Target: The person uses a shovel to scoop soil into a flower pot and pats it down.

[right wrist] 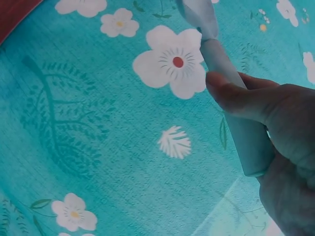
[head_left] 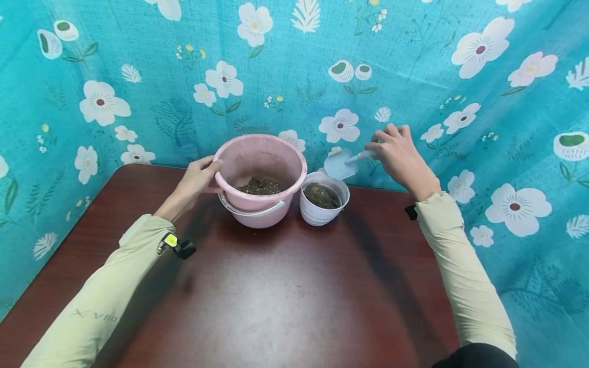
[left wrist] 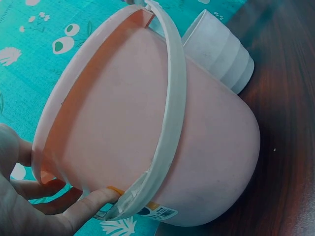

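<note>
A pink bucket (head_left: 261, 217) with dark soil (head_left: 260, 185) in it stands on the table, its white handle (left wrist: 176, 98) hanging down the near side. My left hand (head_left: 195, 181) grips the bucket's left rim, thumb at the edge and fingers below it, as the left wrist view (left wrist: 44, 201) also shows. Touching or close to the bucket's right side is a white ribbed pot (head_left: 320, 212), also holding soil (head_left: 322, 196). Above the pot's back right rim, my right hand (head_left: 400, 156) holds a light blue trowel (head_left: 341, 164) by its handle (right wrist: 236, 118); no soil shows on the blade.
The dark red wooden table (head_left: 285, 296) stretches toward me. Right behind the bucket and pot hangs a turquoise flowered curtain (head_left: 285, 66), which also runs down the left and right sides.
</note>
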The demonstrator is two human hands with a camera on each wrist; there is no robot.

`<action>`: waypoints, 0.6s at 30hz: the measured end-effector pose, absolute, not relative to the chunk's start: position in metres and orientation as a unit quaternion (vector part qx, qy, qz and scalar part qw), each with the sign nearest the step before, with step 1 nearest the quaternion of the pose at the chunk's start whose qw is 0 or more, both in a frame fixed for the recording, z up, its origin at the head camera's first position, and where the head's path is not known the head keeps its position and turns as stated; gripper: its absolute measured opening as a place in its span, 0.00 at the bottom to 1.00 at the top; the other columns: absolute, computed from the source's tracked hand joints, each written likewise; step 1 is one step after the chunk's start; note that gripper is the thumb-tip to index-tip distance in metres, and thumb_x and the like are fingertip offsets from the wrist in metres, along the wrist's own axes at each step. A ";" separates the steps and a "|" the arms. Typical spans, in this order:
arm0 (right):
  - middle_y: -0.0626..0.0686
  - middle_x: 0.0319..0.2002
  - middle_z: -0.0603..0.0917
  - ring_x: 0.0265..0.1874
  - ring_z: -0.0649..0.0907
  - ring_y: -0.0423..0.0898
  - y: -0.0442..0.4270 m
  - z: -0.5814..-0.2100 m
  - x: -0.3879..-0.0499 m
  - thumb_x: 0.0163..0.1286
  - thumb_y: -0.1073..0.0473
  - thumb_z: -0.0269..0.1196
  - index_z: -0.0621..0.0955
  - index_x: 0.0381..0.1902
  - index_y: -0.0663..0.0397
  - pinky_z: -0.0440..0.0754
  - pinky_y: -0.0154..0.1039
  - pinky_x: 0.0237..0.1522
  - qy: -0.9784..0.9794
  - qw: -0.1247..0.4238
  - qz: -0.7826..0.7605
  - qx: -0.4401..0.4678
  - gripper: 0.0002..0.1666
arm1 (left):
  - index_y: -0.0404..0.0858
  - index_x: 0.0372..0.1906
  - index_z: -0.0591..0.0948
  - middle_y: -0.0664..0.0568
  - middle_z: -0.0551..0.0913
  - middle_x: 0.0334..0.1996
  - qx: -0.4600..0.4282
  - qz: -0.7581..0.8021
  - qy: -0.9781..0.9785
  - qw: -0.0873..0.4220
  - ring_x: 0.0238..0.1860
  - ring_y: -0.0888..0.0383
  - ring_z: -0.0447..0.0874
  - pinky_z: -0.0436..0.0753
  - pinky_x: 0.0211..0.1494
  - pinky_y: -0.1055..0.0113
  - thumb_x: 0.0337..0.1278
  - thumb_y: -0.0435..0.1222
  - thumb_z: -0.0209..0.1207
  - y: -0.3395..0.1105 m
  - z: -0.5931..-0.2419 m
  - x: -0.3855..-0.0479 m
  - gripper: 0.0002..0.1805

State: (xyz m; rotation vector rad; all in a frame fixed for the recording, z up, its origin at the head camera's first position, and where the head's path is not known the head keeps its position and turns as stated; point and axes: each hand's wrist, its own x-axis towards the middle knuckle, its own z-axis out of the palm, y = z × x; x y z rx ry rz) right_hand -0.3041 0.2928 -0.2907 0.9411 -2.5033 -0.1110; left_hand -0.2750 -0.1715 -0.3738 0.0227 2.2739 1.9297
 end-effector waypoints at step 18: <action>0.66 0.46 0.86 0.41 0.77 0.66 0.254 -0.286 -0.311 0.73 0.66 0.67 0.86 0.54 0.65 0.67 0.58 0.36 -0.896 0.292 0.023 0.334 0.14 | 0.34 0.81 0.62 0.31 0.69 0.73 0.002 0.642 0.762 0.079 0.43 0.66 0.82 0.92 0.51 0.62 0.83 0.46 0.47 -0.172 -0.374 -0.276 0.33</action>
